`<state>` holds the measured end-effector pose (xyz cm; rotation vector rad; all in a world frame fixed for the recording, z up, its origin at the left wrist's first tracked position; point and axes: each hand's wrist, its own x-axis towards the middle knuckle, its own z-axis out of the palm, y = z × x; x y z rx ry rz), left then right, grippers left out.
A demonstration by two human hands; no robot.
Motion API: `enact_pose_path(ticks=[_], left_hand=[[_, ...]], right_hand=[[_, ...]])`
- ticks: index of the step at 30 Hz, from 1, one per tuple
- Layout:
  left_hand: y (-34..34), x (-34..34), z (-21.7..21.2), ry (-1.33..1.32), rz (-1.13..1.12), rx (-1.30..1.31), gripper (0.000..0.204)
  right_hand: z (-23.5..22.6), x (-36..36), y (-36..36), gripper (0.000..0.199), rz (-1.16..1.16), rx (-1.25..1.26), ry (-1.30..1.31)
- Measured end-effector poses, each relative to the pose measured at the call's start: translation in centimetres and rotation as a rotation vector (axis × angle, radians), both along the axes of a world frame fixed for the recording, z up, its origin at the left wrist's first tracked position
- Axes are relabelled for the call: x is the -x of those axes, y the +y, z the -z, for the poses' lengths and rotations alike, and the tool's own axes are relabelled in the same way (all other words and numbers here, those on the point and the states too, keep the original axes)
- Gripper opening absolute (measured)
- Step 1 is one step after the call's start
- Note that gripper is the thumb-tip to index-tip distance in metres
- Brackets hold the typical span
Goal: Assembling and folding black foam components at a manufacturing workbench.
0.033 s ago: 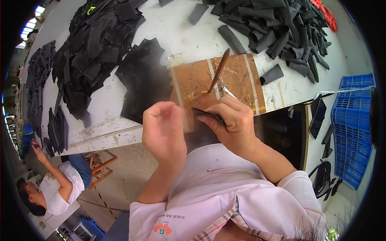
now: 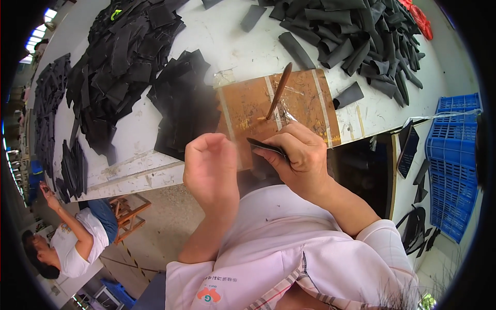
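Observation:
My right hand [image 2: 298, 154] pinches a thin, dark, folded strip [image 2: 266, 146] between thumb and fingers, and one end sticks out to the left. Just left of that end is my left hand [image 2: 211, 168], palm turned up and smeared by motion. Its fingers look curled, and I see nothing in the palm. Both hands are at the table's near edge, in front of a brown board [image 2: 243, 106] with pale tape bands. On the board a slim brown stick [image 2: 279, 92] stands tilted. Left of the board lies a stack of flat black pieces [image 2: 183, 103].
Big heaps of flat black pieces [image 2: 121, 67] cover the table's left side. Rolled dark grey pieces [image 2: 356, 36] are piled at the far right. Blue plastic crates [image 2: 452, 170] stand right of the table. A seated person [image 2: 77, 237] works at the left, beside a wooden stool [image 2: 129, 214].

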<state>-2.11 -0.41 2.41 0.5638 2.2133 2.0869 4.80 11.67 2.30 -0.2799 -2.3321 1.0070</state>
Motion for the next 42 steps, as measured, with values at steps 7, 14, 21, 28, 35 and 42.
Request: enact_pose_path(ticks=[7, 14, 21, 28, 35, 42], left_hand=[[0.0, -0.9, -1.2, -0.727, 0.31, -0.175, 0.019], [1.0, -0.5, -0.2, -0.823, 0.259, -0.077, 0.007], [0.6, -1.1, 0.4, -0.241, 0.289, 0.18, 0.007], [1.1, -1.2, 0.8, 0.169, 0.234, 0.281, 0.011], [0.8, -1.3, 0.9, -0.158, 0.251, 0.151, 0.014], [1.1, -1.0, 2.7, 0.299, -0.01, 0.313, 0.009]], right_hand=[[1.4, -0.3, 1.2, 0.024, 0.011, -0.253, 0.092], [2.2, -0.5, 1.7, 0.023, -0.034, -0.525, 0.19], [-0.8, -2.1, 1.6, 0.032, -0.276, 0.314, -0.173], [0.1, -0.9, 1.1, 0.015, -0.14, 0.13, -0.041], [0.6, -0.4, 1.0, 0.014, -0.184, 0.176, -0.061], [2.5, 0.3, 0.1, 0.021, -0.151, -0.333, -0.091]])
